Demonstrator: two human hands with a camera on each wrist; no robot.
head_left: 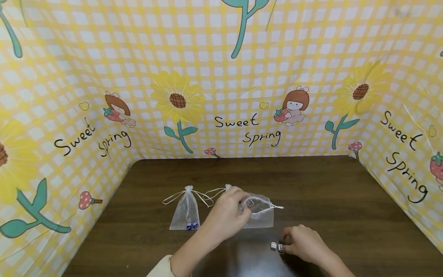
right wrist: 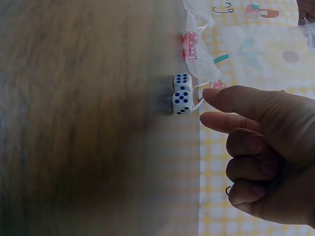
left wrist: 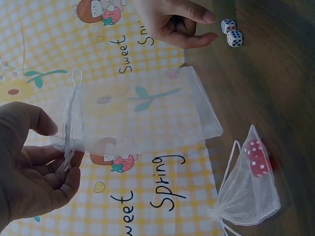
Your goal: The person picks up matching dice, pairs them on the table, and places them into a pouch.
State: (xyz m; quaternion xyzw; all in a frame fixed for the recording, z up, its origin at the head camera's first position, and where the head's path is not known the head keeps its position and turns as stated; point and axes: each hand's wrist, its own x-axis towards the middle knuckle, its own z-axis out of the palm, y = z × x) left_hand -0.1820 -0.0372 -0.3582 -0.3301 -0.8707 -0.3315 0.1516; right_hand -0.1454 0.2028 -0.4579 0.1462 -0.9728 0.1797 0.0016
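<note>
My left hand holds a sheer white organza drawstring bag near its mouth, fingers curled at the drawstring hem. The mouth gapes in the head view, and I see nothing inside. Near the table's front, two white dice with blue dots sit side by side. My right hand is right beside them. In the right wrist view its thumb and forefinger reach toward the dice with a small gap between, the other fingers curled. Whether a fingertip touches a die, I cannot tell.
A drawn-shut organza bag with blue dice lies to the left on the dark wooden table. Another tied bag with red dice is mostly behind my left hand in the head view. Yellow checked cloth walls the table.
</note>
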